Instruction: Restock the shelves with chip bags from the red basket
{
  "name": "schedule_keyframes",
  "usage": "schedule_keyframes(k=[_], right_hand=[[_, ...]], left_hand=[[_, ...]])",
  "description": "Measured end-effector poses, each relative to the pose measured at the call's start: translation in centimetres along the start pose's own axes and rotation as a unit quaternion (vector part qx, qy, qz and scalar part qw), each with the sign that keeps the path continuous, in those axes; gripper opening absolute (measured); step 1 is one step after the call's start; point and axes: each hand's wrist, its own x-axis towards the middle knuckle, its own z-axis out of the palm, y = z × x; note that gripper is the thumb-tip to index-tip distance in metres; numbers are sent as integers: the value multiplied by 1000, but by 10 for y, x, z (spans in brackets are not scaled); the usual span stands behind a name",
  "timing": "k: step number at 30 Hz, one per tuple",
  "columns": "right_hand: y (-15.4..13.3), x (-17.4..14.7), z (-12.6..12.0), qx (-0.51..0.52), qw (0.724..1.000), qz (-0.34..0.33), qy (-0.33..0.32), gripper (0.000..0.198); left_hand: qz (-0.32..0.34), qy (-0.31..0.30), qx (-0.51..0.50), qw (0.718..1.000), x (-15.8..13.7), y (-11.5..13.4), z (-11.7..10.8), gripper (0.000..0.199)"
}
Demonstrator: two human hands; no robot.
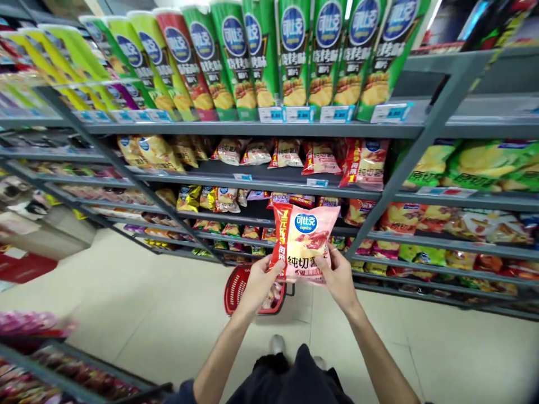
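Note:
Between my two hands is a pink and red bag of potato chips point(309, 238), its printed front facing me and nearly upright. My left hand point(265, 276) grips its lower left corner, thumb on the front. On the lower right side, my right hand point(339, 274) pinches the bag with the thumb across the print; the fingers behind are hidden. Below and behind my left wrist, a red shopping basket point(231, 289) sits on the floor with some packages inside, partly covered by my forearm.
A shelf rack point(252, 130) stands ahead, with green chip canisters point(295, 53) on top and rows of chip bags point(366, 163) below. Further bags fill the right-hand shelves point(471, 196). Another rack point(63, 376) is at lower left. My shoes point(277, 343) are on the tiled floor point(168, 314).

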Motion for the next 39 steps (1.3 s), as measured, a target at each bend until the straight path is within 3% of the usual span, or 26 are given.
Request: schedule_keyframes(k=[5, 10, 15, 21, 27, 31, 36, 39], right_hand=[[-30, 10, -26, -32, 997, -72, 10, 68], [-46, 5, -32, -17, 994, -101, -48, 81], [-52, 7, -24, -36, 995, -94, 1, 62], [-30, 1, -20, -12, 995, -75, 60, 55], [-4, 5, -20, -41, 997, -60, 27, 63], [-24, 38, -18, -186, 974, -124, 27, 70], [-68, 119, -12, -347, 910, -211, 77, 64], [-87, 171, -10, -420, 868, -247, 97, 57]], left_hand=[[19, -114, -23, 993, 22, 31, 25, 77], [99, -84, -15, 991, 38, 42, 27, 70], [107, -84, -22, 990, 44, 40, 22, 66], [105, -149, -36, 983, 49, 31, 5, 70], [132, -111, -4, 985, 65, 22, -6, 67], [165, -70, 62, 982, 98, 40, 4, 64], [305, -21, 145, 941, 170, 92, 26, 61], [323, 0, 180, 929, 210, 121, 37, 52]])
